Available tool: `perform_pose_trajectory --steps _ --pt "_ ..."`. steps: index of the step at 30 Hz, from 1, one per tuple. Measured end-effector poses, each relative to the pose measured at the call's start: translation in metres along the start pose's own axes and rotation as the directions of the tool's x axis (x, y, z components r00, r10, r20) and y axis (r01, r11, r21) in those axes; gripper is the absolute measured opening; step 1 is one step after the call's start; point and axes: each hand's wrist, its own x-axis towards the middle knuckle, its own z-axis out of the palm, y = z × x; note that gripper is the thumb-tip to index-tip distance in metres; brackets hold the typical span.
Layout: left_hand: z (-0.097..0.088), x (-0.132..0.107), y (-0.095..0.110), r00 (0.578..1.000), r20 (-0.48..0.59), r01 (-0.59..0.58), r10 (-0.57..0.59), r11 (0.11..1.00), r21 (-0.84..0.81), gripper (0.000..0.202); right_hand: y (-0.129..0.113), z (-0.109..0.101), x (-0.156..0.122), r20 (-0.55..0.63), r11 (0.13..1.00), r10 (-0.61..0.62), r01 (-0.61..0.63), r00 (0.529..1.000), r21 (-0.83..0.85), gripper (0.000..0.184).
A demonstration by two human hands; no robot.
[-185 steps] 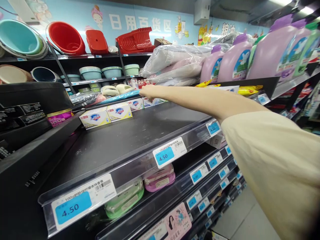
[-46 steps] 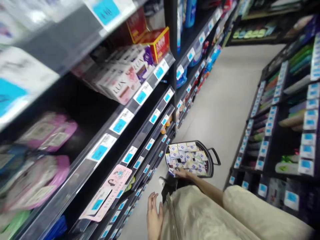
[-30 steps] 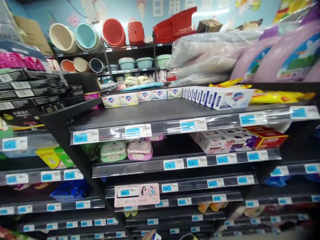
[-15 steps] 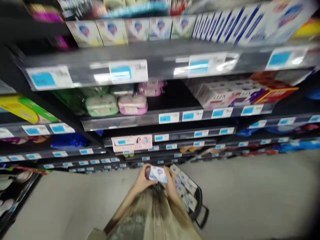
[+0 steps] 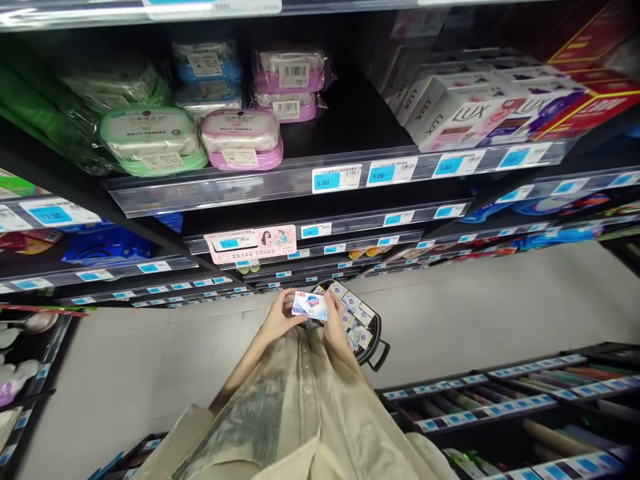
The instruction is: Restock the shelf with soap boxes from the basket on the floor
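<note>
The left hand (image 5: 275,320) and the right hand (image 5: 335,323) are sharing 1 white-and-blue soap box (image 5: 310,305), the left fingers gripping its left end and the right fingers pinching its right end. The gap between each thumb and the other fingers is staying only about as wide as the carton between them. Its printed front is facing up, in front of the person's shirt (image 5: 305,400); it is not lying in a container or standing on a shelf.

Judging by how things are lying, the gathering of cartons looks well along: a black basket (image 5: 379,328) is already carrying many soap cartons (image 5: 357,313), packed close together. The right hand is hiding part of the load, so the full count is not showing, and what is left to do cannot be told.

On the shelf (image 5: 240,187), lidded plastic containers are sitting in clear wrap: a green container (image 5: 150,137) and a pink container (image 5: 243,137) in front, with more behind. LUX boxes (image 5: 465,113) are standing in rows farther right, just beside red boxes (image 5: 595,107).
</note>
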Motion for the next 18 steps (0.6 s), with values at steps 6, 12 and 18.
perform_pose_trajectory --steps 6,12,18 --pt "-0.002 -0.003 0.000 0.971 -0.079 -0.185 0.225 0.921 0.344 0.074 0.002 0.010 -0.003 -0.023 0.996 -0.019 0.017 1.000 -0.082 0.057" --pt "0.002 -0.009 -0.001 0.983 -0.100 -0.133 0.151 0.976 0.174 0.105 -0.005 0.021 -0.020 0.174 0.986 -0.120 0.138 0.977 -0.092 0.052" --pt "0.007 -0.027 0.014 0.993 0.063 0.118 -0.103 0.696 -0.708 0.101 -0.031 0.029 -0.040 0.522 0.956 -0.195 0.280 0.830 -0.087 0.021"
